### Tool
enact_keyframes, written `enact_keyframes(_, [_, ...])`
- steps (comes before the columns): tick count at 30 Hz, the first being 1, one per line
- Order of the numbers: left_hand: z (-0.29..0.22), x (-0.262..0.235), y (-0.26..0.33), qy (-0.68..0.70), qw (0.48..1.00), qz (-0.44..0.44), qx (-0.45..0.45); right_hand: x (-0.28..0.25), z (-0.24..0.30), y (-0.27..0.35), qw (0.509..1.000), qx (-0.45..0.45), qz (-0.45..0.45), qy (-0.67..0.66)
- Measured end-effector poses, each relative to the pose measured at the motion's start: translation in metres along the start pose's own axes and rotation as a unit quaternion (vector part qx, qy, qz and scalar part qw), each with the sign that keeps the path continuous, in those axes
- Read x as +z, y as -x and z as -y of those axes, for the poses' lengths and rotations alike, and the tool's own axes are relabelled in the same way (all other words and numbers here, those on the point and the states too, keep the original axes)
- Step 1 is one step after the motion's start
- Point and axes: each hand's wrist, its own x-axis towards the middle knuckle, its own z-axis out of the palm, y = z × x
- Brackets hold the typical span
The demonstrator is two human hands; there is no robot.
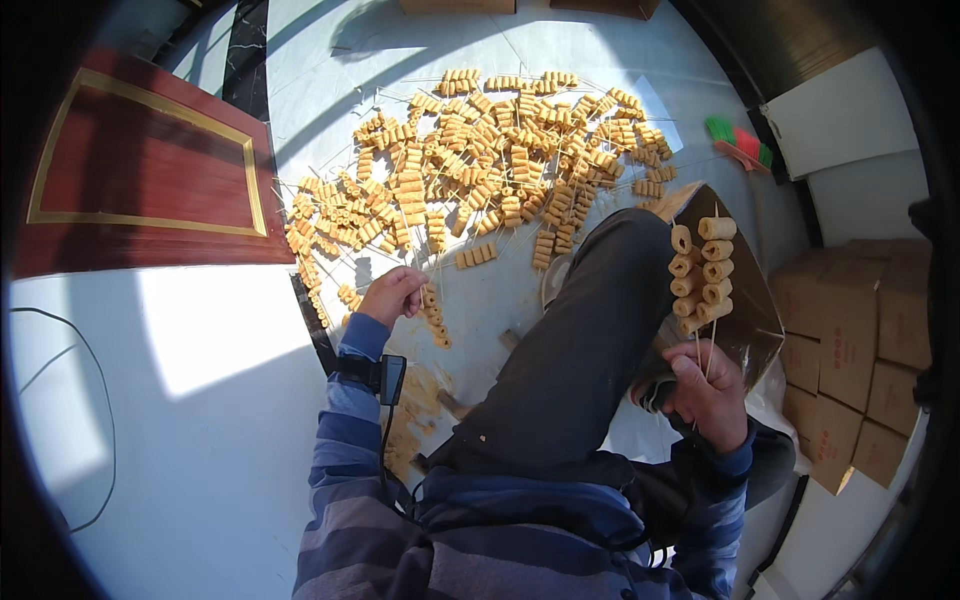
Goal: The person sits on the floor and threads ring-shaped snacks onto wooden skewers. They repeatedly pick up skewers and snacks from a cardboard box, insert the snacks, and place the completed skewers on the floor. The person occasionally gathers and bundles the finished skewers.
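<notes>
My right hand (710,390) is closed around the thin sticks of two skewers (703,275). Each carries a row of golden-brown, hollow rolls that look like fried dough or bean curd, held upright over an open cardboard box (757,300). My left hand (393,296) pinches at the near edge of a large pile of similar skewers (480,150) on the floor. Against its fingertips is another skewer of rolls (436,318), its rolls pointing toward me. The inside of the box is partly hidden by the right hand's skewers and my leg.
Brown cartons (850,340) are stacked at the right. A red panel with gold trim (150,165) is at the left, a black cable (100,400) below it. A green and red brush (740,143) lies at the far right. My bent knee (590,310) stands between the hands.
</notes>
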Motion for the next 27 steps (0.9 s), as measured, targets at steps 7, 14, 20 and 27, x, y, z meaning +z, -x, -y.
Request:
enact_keyframes(7, [-0.089,0.057,0.1,0.059,0.977,0.178,0.101,0.038,0.023,0.007,0.986,-0.092,0.055,-0.129])
enact_keyframes(14, [-0.129,0.169,0.144,-0.032,0.904,0.414,0.107,0.075,0.036,0.003,0.931,-0.155,0.174,-0.283])
enact_keyframes(20, [-0.127,0.201,0.152,-0.083,0.893,0.433,0.086,0.053,0.023,0.025,0.909,-0.157,0.179,-0.342])
enact_keyframes(27, [-0.13,0.229,0.166,-0.178,0.842,0.504,0.071,0.034,0.022,0.038,0.896,-0.222,0.05,-0.38])
